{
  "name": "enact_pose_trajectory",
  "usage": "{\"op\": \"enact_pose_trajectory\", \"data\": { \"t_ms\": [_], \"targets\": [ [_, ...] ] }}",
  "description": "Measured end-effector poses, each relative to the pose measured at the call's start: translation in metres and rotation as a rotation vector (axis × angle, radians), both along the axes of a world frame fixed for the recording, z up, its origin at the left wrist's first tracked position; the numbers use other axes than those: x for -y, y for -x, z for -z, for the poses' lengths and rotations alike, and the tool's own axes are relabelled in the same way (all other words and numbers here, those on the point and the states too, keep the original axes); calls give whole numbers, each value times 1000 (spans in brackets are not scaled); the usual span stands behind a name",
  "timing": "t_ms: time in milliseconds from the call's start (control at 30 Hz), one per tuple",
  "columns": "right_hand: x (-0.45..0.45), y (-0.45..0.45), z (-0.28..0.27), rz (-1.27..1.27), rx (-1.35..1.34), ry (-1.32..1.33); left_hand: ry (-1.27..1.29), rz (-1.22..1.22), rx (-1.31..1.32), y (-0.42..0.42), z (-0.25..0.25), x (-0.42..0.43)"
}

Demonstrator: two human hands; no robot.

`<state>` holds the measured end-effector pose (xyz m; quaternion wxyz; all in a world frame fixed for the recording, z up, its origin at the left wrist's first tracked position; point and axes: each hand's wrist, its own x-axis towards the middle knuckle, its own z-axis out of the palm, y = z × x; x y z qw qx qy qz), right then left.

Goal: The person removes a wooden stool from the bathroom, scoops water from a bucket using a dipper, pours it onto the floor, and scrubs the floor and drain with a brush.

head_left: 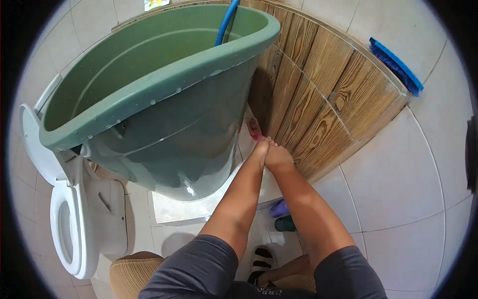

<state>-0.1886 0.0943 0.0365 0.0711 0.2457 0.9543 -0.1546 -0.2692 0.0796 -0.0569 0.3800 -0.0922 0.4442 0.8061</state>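
Both my arms stretch forward, and my hands meet low between the green tub (164, 99) and the wood-patterned tiled wall (318, 74). My left hand (262, 145) is closed at a small pinkish-red, partly see-through thing (254, 128) whose kind I cannot make out. It points away from me, close to the foot of the wall. My right hand (279, 156) is closed and pressed against the left one. Its fingers are largely hidden, so what it grips does not show. A blue hose (227, 22) hangs over the tub's far rim.
The tub stands on a raised white tiled step (174, 209). A white toilet (74, 224) with its lid up is at the left. A blue brush (396, 65) lies on the ledge. Purple (279, 209) and dark green (285, 224) items sit beside the step, near my sandalled foot (261, 261).
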Motion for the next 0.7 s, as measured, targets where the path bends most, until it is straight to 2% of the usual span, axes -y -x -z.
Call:
{"op": "enact_pose_trajectory", "data": {
  "t_ms": [100,167,233,300,367,433,533,567,633,700],
  "targets": [
    [-3,-27,8,-133,-71,-92,-120,-34,54,-24,10,-1],
    [-13,-72,12,-530,-307,-229,-223,-45,23,-72,10,4],
    [6,-126,-16,-274,-199,-139,-223,33,146,-129,0,14],
    [19,-172,-53,-240,126,-147,-286,-11,322,-195,-37,35],
    [28,-206,-85,-304,268,-94,-351,244,277,-234,-28,51],
    [29,-213,-88,-308,304,-98,-350,239,295,-243,-29,54],
    [29,-186,-84,-267,307,-89,-389,117,247,-216,-20,41],
    [25,-166,-68,-238,232,-94,-410,51,217,-194,-15,33],
    [12,-118,-30,-222,72,-60,-222,56,240,-135,-16,28],
    [5,-88,-4,-207,-12,-20,-411,134,41,-75,38,15]
  ]
}}
